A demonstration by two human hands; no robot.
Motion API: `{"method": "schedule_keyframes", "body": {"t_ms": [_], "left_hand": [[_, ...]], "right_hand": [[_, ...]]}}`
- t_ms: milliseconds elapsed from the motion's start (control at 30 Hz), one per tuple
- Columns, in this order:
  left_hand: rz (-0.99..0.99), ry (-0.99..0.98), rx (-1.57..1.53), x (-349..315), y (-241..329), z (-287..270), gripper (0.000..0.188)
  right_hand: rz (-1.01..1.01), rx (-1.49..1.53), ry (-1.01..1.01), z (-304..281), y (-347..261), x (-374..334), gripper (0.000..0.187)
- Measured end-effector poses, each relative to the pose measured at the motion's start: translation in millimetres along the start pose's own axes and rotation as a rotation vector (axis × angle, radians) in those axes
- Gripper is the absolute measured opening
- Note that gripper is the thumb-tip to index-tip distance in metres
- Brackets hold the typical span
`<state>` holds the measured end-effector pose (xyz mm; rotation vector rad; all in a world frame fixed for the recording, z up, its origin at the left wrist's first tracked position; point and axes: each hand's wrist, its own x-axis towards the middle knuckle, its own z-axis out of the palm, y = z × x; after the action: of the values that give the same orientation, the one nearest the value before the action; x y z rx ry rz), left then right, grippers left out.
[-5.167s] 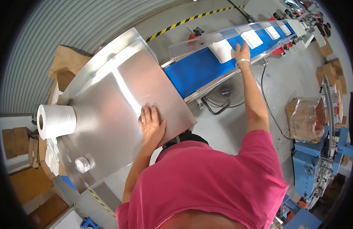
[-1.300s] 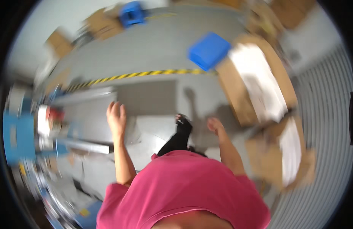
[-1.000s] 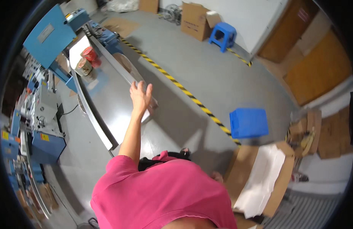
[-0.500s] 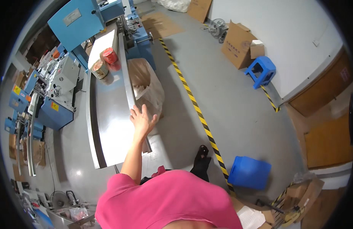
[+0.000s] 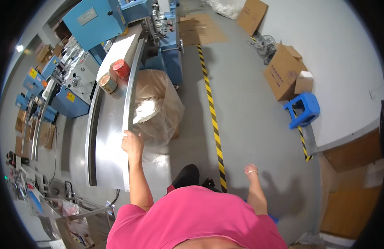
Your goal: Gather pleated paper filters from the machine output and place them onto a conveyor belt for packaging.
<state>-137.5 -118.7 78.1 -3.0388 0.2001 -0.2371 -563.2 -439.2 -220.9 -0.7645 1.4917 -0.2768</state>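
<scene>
My left hand (image 5: 133,143) is on the right side rail of a long metal chute (image 5: 110,139), its fingers bent over the rail. My right hand (image 5: 251,170), with a band at the wrist, hangs out to my right above the floor. Its fingers look loosely curled in, and nothing shows in them. Farther up the chute, well beyond my left hand, stand a red tin (image 5: 121,68) and a tan patterned tin (image 5: 107,84), side by side.
A large clear bag (image 5: 171,110) with white material inside stands right of the chute. Blue machines (image 5: 94,25) rise at the far end. A yellow-black floor stripe (image 5: 212,116) runs ahead. Along the right wall are a blue stool (image 5: 304,108), a cardboard box (image 5: 279,72) and a fan (image 5: 265,47).
My left hand has come from spread fingers beside the rail onto the rail, nearer to me. My right hand has come into view. My body has moved and turned, shifting the whole scene.
</scene>
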Motion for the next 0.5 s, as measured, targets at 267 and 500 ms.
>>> {"method": "schedule_keyframes", "body": {"t_ms": [267, 500], "left_hand": [[-0.121, -0.204, -0.181, 36.2, 24.8, -31.3, 0.061], [-0.003, 0.119, -0.465, 135.3, 72.6, -12.6, 0.05]], "right_hand": [[-0.146, -0.954, -0.531, 178.3, -35.6, 74.2, 0.012], [0.05, -0.997, -0.483, 191.9, -124.6, 91.2, 0.016]]}}
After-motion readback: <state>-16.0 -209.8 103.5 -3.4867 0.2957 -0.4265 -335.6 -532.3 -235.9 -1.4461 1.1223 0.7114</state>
